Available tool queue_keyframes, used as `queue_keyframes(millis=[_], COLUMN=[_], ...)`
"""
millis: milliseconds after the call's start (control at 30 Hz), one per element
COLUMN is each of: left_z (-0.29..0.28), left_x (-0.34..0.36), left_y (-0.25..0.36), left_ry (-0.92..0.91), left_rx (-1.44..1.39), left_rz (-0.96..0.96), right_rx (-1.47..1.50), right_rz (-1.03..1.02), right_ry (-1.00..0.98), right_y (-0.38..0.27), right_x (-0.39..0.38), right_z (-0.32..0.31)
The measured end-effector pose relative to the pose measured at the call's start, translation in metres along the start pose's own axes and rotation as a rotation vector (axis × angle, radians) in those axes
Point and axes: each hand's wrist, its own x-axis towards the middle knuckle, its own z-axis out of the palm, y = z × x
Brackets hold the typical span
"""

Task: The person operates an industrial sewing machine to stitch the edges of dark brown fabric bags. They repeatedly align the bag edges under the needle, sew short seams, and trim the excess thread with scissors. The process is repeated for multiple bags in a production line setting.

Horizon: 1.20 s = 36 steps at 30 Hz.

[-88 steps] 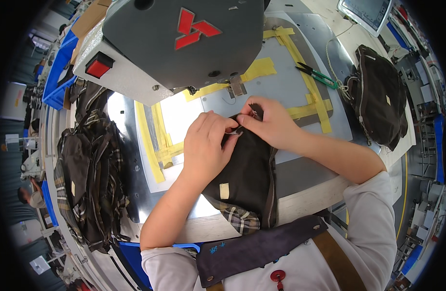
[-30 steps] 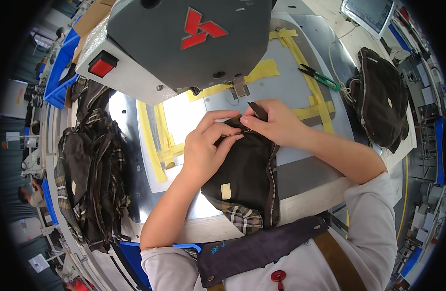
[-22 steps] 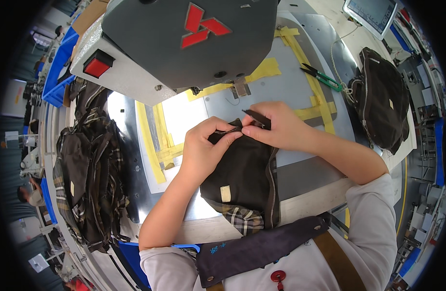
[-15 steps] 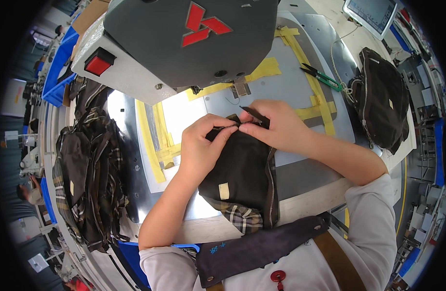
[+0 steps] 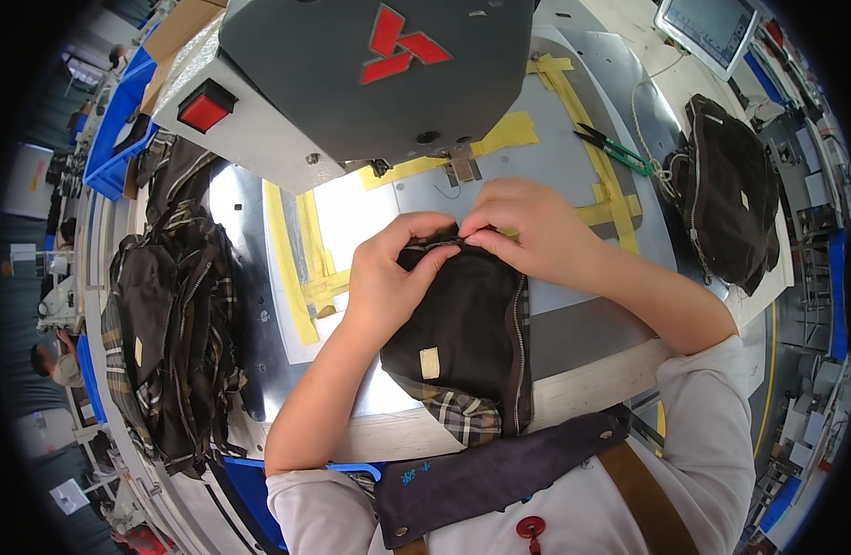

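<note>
My left hand (image 5: 393,268) pinches the zippered top edge of a dark brown fabric bag piece (image 5: 458,324), thumb and fingers pressed together on it. My right hand (image 5: 532,231) grips the same edge just to the right, its fingertips close to those of the left. The piece lies over the front of the machine bed, with a pale patch, a zipper down its right side and plaid cloth at its lower corner. What exactly is between the fingertips is small and partly covered.
A sewing machine head (image 5: 370,92) hangs above a taped template plate (image 5: 342,222). Dark plaid bag pieces (image 5: 171,333) lie at left near a blue bin (image 5: 106,171). Right are green-handled snips (image 5: 633,157), another dark piece (image 5: 726,199) and a screen (image 5: 703,28). A co-worker (image 5: 65,365) sits far left.
My right hand has risen slightly, and the dark strip that stuck up from its fingers is now hidden behind them. My left hand still pinches near the same spot.
</note>
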Motion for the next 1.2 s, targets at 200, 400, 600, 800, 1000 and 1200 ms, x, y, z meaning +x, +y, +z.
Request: queue_keyframes(millis=[200,400,600,800,1000,1200], left_z=[-0.005,-0.003,-0.002,-0.006,0.0,-0.001], left_x=[0.0,-0.002,0.0,0.001,0.002,0.004], left_y=[-0.002,0.001,0.001,-0.004,-0.006,-0.012], left_ry=[-0.109,-0.105,-0.093,-0.13,0.0,0.098], left_rx=[0.077,0.092,0.132,0.042,0.211,0.473], left_rz=[0.114,0.109,-0.045,-0.106,0.255,0.733], right_rx=[0.252,0.455,0.697,0.571,0.543,0.444], right_rz=[0.172,0.532,0.636,0.536,0.602,0.642], right_ry=[-0.072,-0.246,-0.213,-0.149,-0.064,-0.034], right_y=[0.0,0.002,0.012,0.002,0.001,-0.002], right_x=[0.003,0.008,0.004,-0.007,-0.007,-0.002], right_z=[-0.004,0.0,0.003,0.005,0.012,0.009])
